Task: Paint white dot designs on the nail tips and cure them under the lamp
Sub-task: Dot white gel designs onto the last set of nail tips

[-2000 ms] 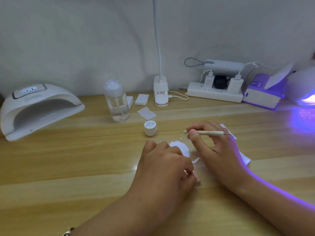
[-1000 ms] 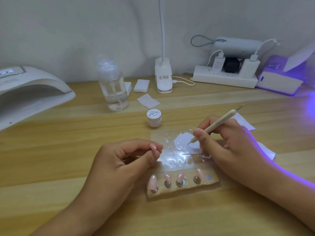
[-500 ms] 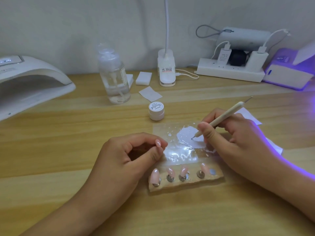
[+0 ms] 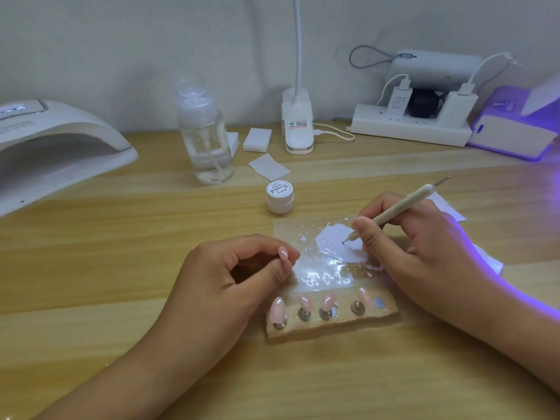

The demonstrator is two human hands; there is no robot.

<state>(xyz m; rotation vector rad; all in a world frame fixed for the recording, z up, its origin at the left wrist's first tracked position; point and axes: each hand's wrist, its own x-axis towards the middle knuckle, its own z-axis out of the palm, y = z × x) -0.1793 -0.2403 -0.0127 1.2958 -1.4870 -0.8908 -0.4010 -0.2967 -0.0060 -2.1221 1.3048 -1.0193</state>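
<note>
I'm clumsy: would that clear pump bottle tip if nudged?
Probably if pushed near its top: the pump bottle is tall and narrow. Its liquid sits low, which likely steadies it. The smooth clear wall may be slippery.

Pink nail tips [image 4: 303, 302], white paint [image 4: 336, 242], purple-glowing lamp [image 4: 512, 128].

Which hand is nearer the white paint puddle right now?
Right. The right hand holds the dotting pen with its tip touching the paint puddle; the left hand sits to the puddle's left, pinching a nail tip.
</note>
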